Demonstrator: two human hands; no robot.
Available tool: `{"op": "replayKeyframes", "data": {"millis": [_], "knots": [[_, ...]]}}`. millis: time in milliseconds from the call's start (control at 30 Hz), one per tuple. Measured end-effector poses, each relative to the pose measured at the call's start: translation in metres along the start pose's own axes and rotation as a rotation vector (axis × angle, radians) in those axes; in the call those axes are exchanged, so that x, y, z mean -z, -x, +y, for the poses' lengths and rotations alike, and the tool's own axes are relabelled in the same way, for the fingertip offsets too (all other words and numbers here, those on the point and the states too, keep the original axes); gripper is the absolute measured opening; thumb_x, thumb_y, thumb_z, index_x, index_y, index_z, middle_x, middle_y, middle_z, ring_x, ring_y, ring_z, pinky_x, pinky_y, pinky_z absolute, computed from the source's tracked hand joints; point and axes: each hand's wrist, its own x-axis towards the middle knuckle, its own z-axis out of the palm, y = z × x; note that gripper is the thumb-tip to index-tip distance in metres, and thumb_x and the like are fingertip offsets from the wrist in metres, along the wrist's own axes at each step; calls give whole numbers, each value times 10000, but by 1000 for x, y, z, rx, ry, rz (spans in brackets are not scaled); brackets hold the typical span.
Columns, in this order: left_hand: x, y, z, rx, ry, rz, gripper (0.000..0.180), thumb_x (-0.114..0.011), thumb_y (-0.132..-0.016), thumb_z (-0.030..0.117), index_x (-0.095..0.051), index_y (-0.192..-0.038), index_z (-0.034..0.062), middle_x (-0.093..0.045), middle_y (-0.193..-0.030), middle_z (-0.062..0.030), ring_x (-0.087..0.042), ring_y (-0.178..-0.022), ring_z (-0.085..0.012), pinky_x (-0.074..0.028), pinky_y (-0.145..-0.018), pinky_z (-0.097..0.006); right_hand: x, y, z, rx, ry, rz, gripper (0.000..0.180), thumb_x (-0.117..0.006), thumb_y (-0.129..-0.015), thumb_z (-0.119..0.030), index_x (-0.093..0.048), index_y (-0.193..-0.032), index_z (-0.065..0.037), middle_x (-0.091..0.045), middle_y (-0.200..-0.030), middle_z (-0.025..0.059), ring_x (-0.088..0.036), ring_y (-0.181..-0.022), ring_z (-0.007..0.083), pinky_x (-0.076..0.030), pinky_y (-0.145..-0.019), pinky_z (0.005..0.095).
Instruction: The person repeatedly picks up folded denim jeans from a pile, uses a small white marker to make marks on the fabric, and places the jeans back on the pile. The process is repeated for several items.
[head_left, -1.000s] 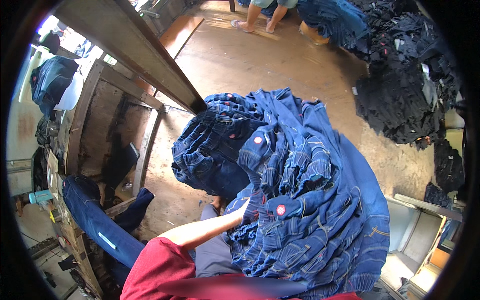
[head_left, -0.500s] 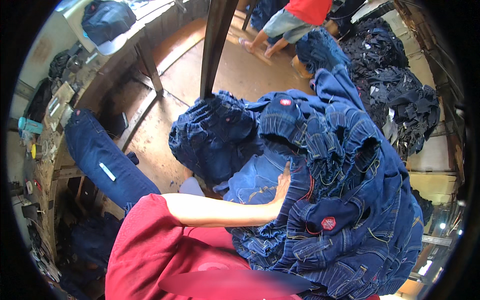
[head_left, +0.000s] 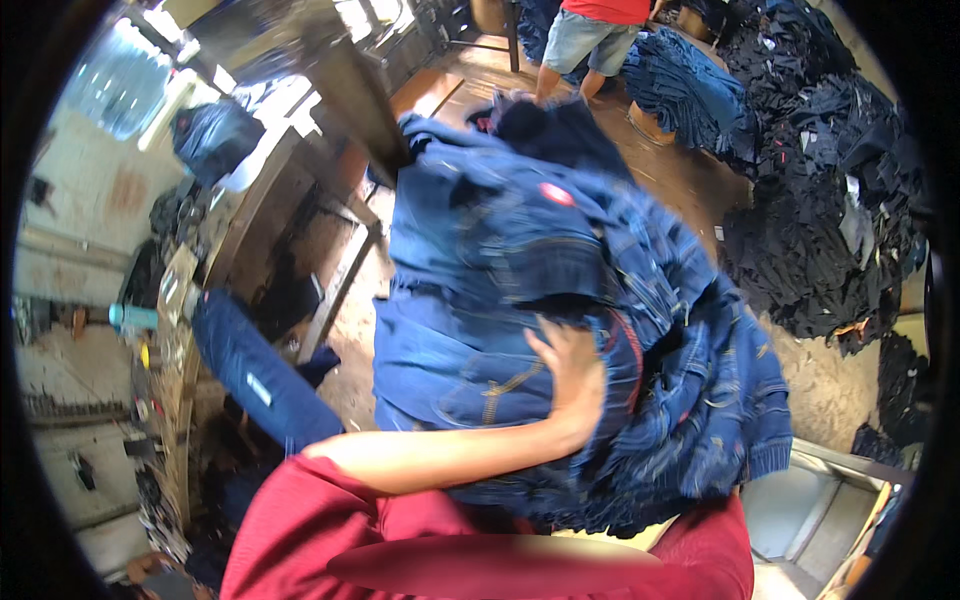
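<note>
Floor (head_left: 685,188): brown
Left hand (head_left: 575,378): spread against jeans bundle (head_left: 555,265)
Right hand: hidden, cannot tell
Steadying: broad palm contact should limit slipping

The person wears a loose shirt (head_left: 425,515) in deep maroon, plain in its visible cloth. The left sleeve (head_left: 300,510) is wide and creased, ending near the elbow — below it, the forearm (head_left: 440,460) and left hand (head_left: 576,376) are bare. The right sleeve (head_left: 712,540) is of the same maroon — softly folded, its hem hard to make out.
</note>
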Motion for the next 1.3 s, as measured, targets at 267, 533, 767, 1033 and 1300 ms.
{"op": "replayKeyframes", "data": {"millis": [267, 533, 767, 1033, 1300], "knots": [[-149, -150, -252, -472, -243, -350, 779, -739, -888, 732, -686, -1514, 273, -301, -1789, -211, -169, -1671, -465, -108, -1175, -898, -85, -145, 221, -472, 192, -172, 1227, -407, -882, -1017, -78, -1797, -268, -117, -1861, 132, -130, -1668, 513, -161, -1161, 900], [-289, -105, -346, -543, -286, -340, 1106, -684, -717, 947, -516, -1653, 382, -265, -1796, -217, -79, -1687, -488, 49, -1157, -920, -176, -183, 332, -290, 151, -131, 821, -408, -1093, -708, -363, -1705, -161, -433, -1722, 154, -389, -1583, 376, -331, -1249, 633], [-280, -105, -345, -543, -324, -343, 1090, -615, -752, 972, -481, -1671, 401, -263, -1801, -209, -80, -1690, -478, 39, -1164, -916, -260, -82, 225, 896, 783, 367, 781, -641, -1035, -575, -447, -1679, -177, -305, -1768, 255, -298, -1606, 513, -238, -1242, 769], [-218, -100, -253, -350, -307, -655, 983, -750, -865, 735, -421, -1707, 348, -255, -1810, -201, -96, -1691, -467, -62, -1229, -870, -303, -39, 258, 545, 1571, -70, 819, -623, -1061, -557, -268, -1758, -313, -72, -1858, 130, -68, -1644, 597, -137, -1200, 878], [16, 70, -170, -547, 386, -34, 484, -781, -993, 383, -681, -1348, 70, -604, -1552, -184, -484, -1540, -391, -387, -1282, -570, -335, 7, 165, 577, 1667, 92, 890, -751, -991, -497, -325, -1720, -217, -255, -1780, 211, -272, -1588, 536, -315, -1161, 809]]}}
